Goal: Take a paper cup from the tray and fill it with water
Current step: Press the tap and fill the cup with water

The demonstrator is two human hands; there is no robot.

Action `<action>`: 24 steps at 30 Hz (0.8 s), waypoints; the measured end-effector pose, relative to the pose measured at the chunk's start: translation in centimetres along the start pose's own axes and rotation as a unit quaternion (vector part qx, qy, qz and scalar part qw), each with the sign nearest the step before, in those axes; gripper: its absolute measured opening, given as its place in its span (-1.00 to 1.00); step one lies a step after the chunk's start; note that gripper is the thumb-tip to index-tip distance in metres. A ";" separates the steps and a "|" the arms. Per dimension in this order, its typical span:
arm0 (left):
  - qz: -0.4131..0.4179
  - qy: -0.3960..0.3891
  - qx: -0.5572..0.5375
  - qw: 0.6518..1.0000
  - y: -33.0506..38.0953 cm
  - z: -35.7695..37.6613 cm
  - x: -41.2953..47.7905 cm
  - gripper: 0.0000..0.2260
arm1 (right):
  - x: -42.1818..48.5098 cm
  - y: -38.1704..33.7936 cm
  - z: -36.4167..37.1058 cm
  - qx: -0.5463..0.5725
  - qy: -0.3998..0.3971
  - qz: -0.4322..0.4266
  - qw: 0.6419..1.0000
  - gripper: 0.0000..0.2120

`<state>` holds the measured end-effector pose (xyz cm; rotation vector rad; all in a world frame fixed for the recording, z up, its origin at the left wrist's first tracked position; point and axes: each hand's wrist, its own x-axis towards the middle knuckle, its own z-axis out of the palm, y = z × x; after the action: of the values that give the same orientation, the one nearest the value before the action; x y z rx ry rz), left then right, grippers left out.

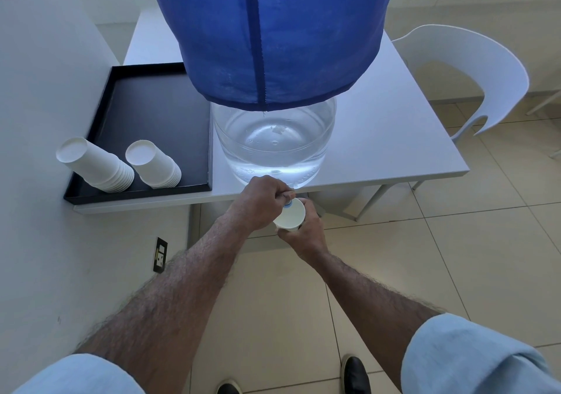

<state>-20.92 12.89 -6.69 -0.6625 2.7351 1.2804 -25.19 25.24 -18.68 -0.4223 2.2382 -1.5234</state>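
A white paper cup (290,217) is held in my right hand (303,229) just below the table's front edge, its mouth under a small blue and white tap (288,204). My left hand (263,200) is closed on that tap. The tap sits at the base of a large clear water jug (274,141) with a blue cloth cover (270,32) over its top. A black tray (194,185) to the left holds two stacks of upside-down white paper cups (94,166) (153,164). Whether water is flowing I cannot tell.
The jug and tray stand on a grey table (394,138) against a white wall (39,90). A white chair (473,71) stands at the table's right side. A black wall socket (160,254) is low on the wall. Tiled floor and my shoes (355,375) are below.
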 end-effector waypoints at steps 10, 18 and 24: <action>0.138 -0.002 0.139 0.981 -0.9 0.6 -1.4 -0.75 | -0.1 0.0 -0.1 0.003 -0.006 0.001 1.000 -0.45; 0.181 0.080 0.232 0.952 -1.5 2.8 -3.4 -0.67 | -0.3 0.7 -0.2 0.011 0.004 0.003 1.000 -0.44; 0.122 0.174 0.195 0.957 -3.0 3.7 -5.2 -0.57 | -1.0 2.9 -1.9 0.007 0.031 0.036 0.999 -0.41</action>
<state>-15.47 15.77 -10.13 -0.5673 3.3090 0.6552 -25.28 28.26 -20.60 -0.2900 2.2630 -1.5325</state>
